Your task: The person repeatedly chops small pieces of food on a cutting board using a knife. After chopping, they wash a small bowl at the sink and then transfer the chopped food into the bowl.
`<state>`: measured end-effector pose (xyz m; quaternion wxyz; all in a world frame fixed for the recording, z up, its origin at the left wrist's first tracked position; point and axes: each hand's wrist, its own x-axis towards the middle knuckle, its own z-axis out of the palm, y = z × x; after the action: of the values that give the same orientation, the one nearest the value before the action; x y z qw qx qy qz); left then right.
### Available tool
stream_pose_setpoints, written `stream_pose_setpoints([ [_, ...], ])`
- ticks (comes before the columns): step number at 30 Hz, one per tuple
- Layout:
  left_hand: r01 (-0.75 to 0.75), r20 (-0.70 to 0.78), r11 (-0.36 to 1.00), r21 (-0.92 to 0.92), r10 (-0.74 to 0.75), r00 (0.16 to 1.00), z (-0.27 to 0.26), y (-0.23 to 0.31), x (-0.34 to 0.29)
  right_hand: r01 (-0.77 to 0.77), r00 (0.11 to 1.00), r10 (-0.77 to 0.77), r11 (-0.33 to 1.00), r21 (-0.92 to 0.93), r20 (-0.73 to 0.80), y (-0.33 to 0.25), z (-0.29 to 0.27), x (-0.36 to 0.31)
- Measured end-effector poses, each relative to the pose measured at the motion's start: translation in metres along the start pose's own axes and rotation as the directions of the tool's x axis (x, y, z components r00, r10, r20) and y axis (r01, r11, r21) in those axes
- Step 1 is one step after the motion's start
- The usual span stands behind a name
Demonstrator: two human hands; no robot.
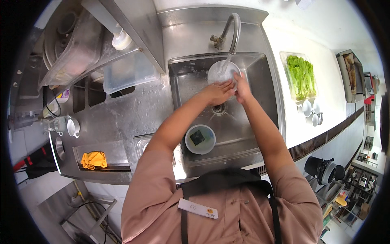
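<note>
A white round bowl (215,74) is tilted under the running stream of the tap (235,34), over the sink (191,110). At its right rim my right hand (243,88) is closed, thumb toward the inside. My left hand (220,92) lies across the bowl's near side, its fingers stretched out and touching it. Water splashing in the bowl blurs the fingertips somewhat. Nearer to me in the sink stands a round whitish tub (208,149) of liquid with a dark green scouring pad (197,138) in it.
Right of the sink, a clear tray of lettuce (300,77) and several white cups (307,107) sit on the white counter. On the left are a lidded plastic container (130,75), a white mug (73,127) and an orange cloth (94,160). The drain (219,109) lies below my hands.
</note>
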<state>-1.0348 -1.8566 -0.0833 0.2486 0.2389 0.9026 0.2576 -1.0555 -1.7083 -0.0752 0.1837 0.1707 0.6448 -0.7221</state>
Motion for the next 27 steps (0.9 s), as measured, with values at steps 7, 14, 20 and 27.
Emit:
stream_pose_setpoints([
  [7,-0.042,-0.192,0.999,0.016,0.044,0.98,0.0,0.013,0.0,-0.076,0.986,0.084,0.995,-0.057,0.143,-0.006,-0.006,0.004],
  [14,0.035,-0.352,0.997,0.064,-0.011,0.936,0.012,-0.004,0.002,-0.059,0.997,0.065,0.993,-0.104,0.05,-0.008,0.002,0.0],
  [20,0.009,-0.174,0.996,-0.085,-0.024,0.985,0.017,-0.025,-0.004,-0.015,1.0,0.014,0.96,-0.281,-0.005,-0.033,0.0,-0.005],
  [27,0.33,-0.196,0.742,-0.583,-0.523,0.829,-0.026,-0.03,0.02,-0.166,0.986,0.158,0.954,0.25,0.052,0.033,-0.009,0.0],
])
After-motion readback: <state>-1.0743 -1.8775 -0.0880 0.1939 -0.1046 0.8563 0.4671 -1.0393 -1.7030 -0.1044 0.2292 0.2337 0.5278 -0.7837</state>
